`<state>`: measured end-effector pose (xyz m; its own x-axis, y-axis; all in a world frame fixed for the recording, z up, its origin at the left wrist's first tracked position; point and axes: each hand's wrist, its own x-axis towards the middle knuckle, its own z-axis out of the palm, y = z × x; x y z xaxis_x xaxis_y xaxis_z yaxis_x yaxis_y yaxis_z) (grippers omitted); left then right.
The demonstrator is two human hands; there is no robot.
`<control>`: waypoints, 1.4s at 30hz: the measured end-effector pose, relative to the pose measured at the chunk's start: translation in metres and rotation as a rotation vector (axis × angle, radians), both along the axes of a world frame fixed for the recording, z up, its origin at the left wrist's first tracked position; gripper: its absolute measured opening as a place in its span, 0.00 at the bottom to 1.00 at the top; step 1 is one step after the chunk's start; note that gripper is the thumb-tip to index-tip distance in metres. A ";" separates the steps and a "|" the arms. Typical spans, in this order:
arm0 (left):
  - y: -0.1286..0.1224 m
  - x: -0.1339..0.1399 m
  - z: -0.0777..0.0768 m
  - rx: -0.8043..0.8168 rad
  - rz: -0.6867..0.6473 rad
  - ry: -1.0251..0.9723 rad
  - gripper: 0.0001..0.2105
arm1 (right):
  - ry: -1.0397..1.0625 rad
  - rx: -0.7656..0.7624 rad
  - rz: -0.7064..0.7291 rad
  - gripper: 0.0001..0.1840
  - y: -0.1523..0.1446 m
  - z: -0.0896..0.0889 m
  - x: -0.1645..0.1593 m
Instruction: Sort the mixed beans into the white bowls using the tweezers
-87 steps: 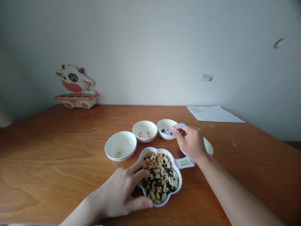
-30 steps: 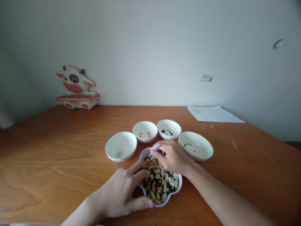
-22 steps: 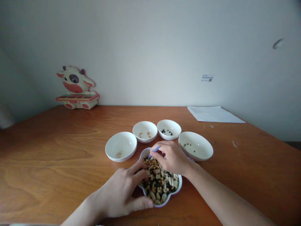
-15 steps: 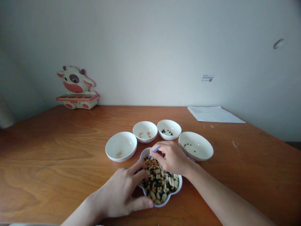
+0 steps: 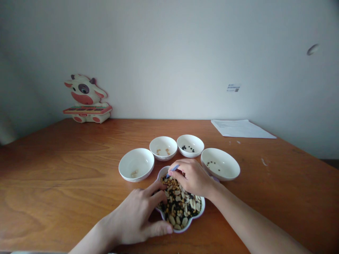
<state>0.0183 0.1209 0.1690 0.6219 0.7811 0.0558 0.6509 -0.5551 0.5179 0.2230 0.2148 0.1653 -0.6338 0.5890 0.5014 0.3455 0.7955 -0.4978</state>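
On the worktop (image 5: 66,183), four bowls (image 5: 136,159) arc behind a tray (image 5: 203,205) of peanuts (image 5: 178,220) and beans (image 5: 173,182); a toy (image 5: 84,93) stands back left, papers (image 5: 241,128) back right.

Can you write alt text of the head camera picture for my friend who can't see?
A right hand holds a purple tool in a flower-shaped tray of peanuts and beans, while the left hand rests on its edge. Four white bowls holding a few pieces curve behind it; a toy cow sits farther back.
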 end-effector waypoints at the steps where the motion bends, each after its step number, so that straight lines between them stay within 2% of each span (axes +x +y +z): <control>1: 0.000 0.000 0.000 0.003 -0.002 0.003 0.23 | 0.002 0.003 0.001 0.09 0.000 0.000 0.000; 17: -0.001 -0.001 -0.001 0.055 -0.009 0.000 0.22 | 0.055 0.026 -0.023 0.08 -0.001 0.006 0.001; 25: 0.000 -0.002 -0.003 0.021 -0.004 0.003 0.23 | 0.160 0.117 -0.044 0.07 0.005 0.007 0.009; 29: -0.001 -0.002 -0.004 0.001 -0.003 -0.004 0.23 | 0.233 0.214 -0.178 0.08 0.009 0.011 0.017; 33: -0.001 -0.003 -0.004 -0.007 0.006 0.011 0.23 | 0.220 0.300 -0.427 0.11 0.021 0.011 0.029; 37: 0.000 -0.002 -0.002 -0.008 0.009 0.024 0.23 | 0.108 0.323 -0.679 0.14 0.033 0.009 0.040; 42: 0.000 -0.001 0.001 -0.011 0.015 0.037 0.24 | -0.069 0.271 -0.846 0.16 0.038 0.008 0.042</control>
<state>0.0177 0.1207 0.1696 0.6119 0.7906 0.0239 0.6777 -0.5397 0.4994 0.2649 0.2525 0.1733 -0.0744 0.7403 0.6681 0.8926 0.3482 -0.2864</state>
